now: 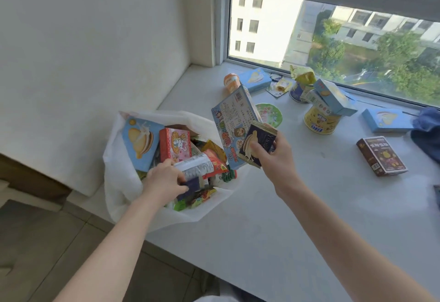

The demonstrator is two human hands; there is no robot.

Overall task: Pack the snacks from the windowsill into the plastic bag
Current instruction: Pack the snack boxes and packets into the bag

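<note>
Bag point(119, 182) sits centre-left, nearly full. Your right hand point(269, 151) grips blue box point(233, 125) plus dark packet point(258, 144); left hand point(164, 178) clutches silver packet point(197, 167) inside. Clear a gap with the left, slide the box in edge-first.

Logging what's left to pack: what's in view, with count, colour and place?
plastic bag: one, white, open at the sill's left end, full of snacks
yellow tin: one, mid-sill
light-blue cookie boxes: four; one in the bag, one by the window, one tilted on the tin, one far right
red rabbit box: one, in the bag
blue tub: one, by the window, yellow wrapper on top
brown box: one, flat, right front
green lid: one, flat, left of the tin
orange tub: one, near the window corner
blue cloth: one, right edge
left hand: grips a silver packet in the bag
right hand: holds a cartoon box and navy packet
</note>
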